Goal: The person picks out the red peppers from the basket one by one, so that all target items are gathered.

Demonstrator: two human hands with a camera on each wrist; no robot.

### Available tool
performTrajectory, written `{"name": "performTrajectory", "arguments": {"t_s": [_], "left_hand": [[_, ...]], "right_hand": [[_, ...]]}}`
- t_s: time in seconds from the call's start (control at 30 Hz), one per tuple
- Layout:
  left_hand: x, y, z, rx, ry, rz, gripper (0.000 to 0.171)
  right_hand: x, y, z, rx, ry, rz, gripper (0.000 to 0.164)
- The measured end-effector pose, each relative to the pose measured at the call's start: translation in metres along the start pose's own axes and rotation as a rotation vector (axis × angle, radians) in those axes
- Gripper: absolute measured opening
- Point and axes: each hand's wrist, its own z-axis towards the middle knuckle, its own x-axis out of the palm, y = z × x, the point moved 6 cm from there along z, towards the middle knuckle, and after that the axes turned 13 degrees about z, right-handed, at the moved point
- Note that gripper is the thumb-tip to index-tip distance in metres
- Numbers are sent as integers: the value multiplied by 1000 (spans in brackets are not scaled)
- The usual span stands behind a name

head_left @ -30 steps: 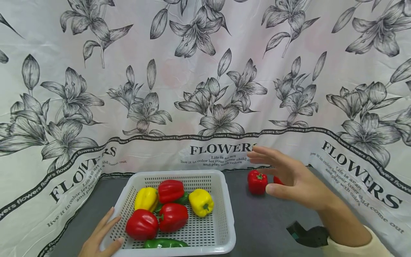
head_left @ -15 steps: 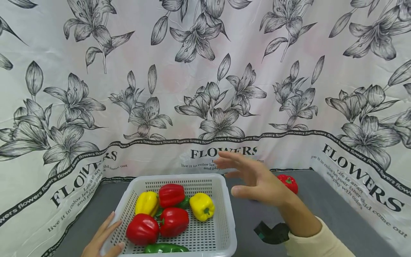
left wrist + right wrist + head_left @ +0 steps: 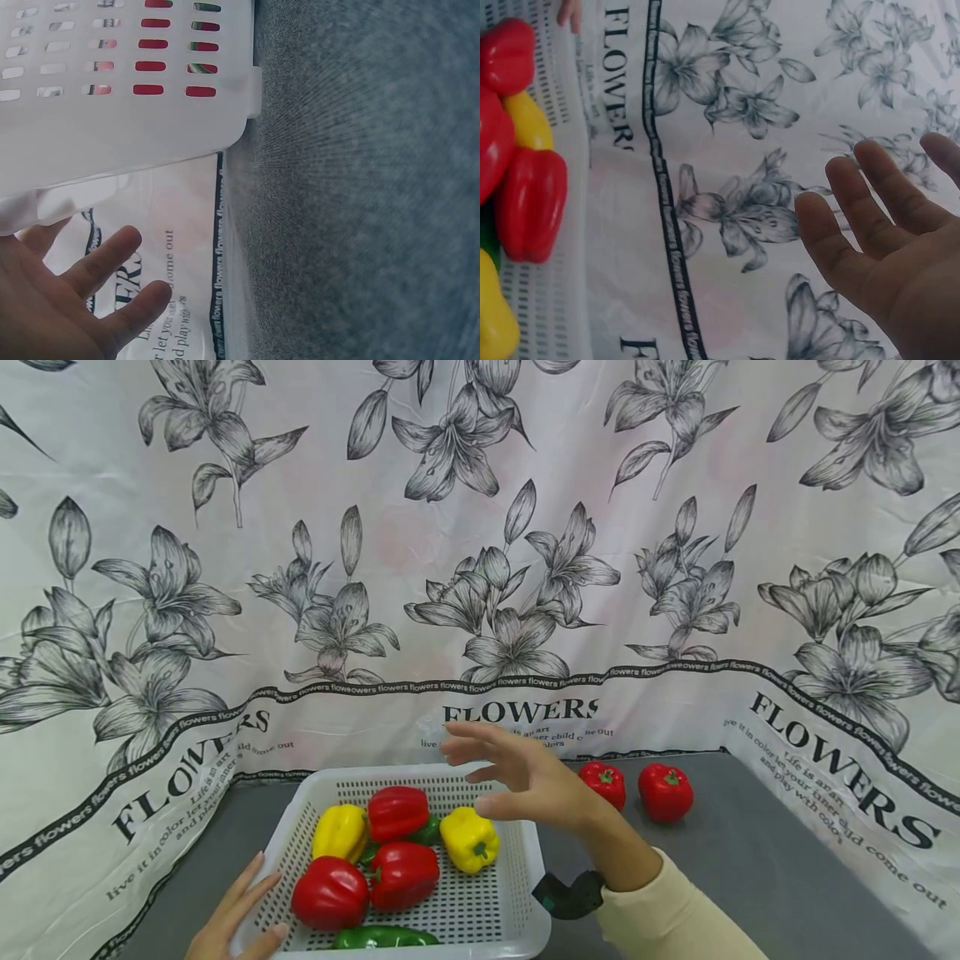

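A white perforated basket holds three red bell peppers, one of them a red bell pepper at the front left. Also in it are a yellow bell pepper on the right, another yellow bell pepper on the left, and a long green pepper along the near wall. My left hand rests on the basket's left rim, fingers spread; the left wrist view shows that hand beside the rim. Above the basket's right side hangs my right hand, fingers loosely extended with nothing in them.
Two more red bell peppers lie on the grey table right of the basket: one red bell pepper partly behind my right arm, the other red bell pepper farther right. A flower-printed curtain closes off the back and sides.
My right hand has moved left from near the two red bell peppers on the table to above the basket, uncovering them. My left hand has stayed on the rim.
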Motion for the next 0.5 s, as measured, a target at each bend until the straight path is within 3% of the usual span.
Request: {"name": "performTrajectory", "arguments": {"t_s": [0.27,0.5], "left_hand": [[-2,-3,-2,54,-70,34,62],[-2,0,-3,40,-64,38,62]], "right_hand": [[8,-30,16,35,44,41,75],[14,-52,22,74,41,48,76]]}}
